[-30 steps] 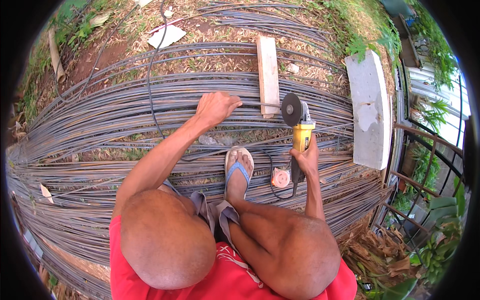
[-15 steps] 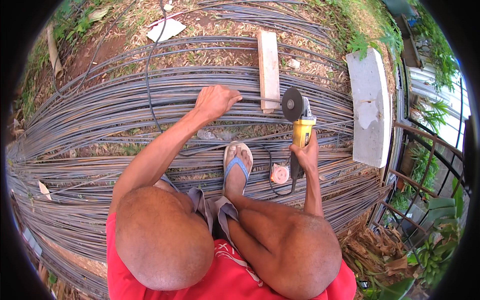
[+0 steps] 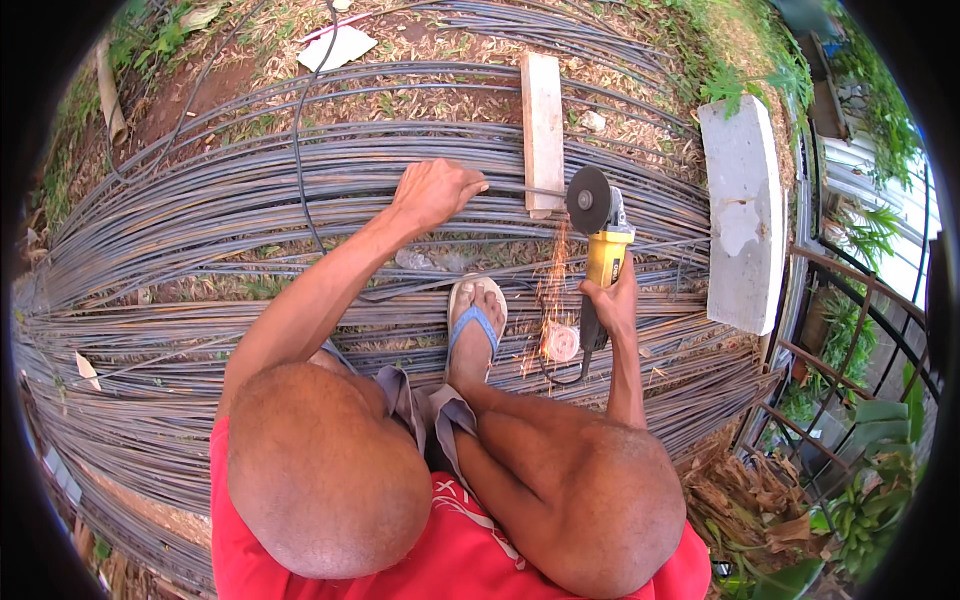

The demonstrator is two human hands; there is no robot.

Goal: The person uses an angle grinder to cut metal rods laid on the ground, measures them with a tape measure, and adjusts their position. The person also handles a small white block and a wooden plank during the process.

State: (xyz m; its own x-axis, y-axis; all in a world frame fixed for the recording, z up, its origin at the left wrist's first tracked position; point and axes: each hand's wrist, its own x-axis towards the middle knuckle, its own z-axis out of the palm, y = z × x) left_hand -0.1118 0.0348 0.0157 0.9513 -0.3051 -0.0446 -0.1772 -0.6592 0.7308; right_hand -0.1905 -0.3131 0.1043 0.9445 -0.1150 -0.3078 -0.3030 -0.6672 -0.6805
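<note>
My left hand [image 3: 432,192] is closed around a thin steel rod [image 3: 515,187], which reaches right across the lower part of a wooden plank [image 3: 542,130]. In my right hand [image 3: 612,300] is a yellow and black angle grinder [image 3: 604,258], its fingers wrapped round the body. The grinder's dark cutting disc [image 3: 589,199] meets the rod's right end beside the plank. Orange sparks [image 3: 558,275] stream down from there toward a pinkish round roll [image 3: 560,342] lying on the bars. A dark cord leaves the grinder's rear.
Long bundles of steel bars [image 3: 200,215] cover the ground under and around me. A pale concrete block [image 3: 742,210] lies across them at right, near a metal frame [image 3: 850,350]. A black cable [image 3: 298,150] crosses the bars. My sandalled foot [image 3: 474,330] rests close to the sparks.
Sparks now fly from the disc, where none showed before. The disc and the rod's end have come together. Both hands stay nearly in place, and the whole view has shifted slightly.
</note>
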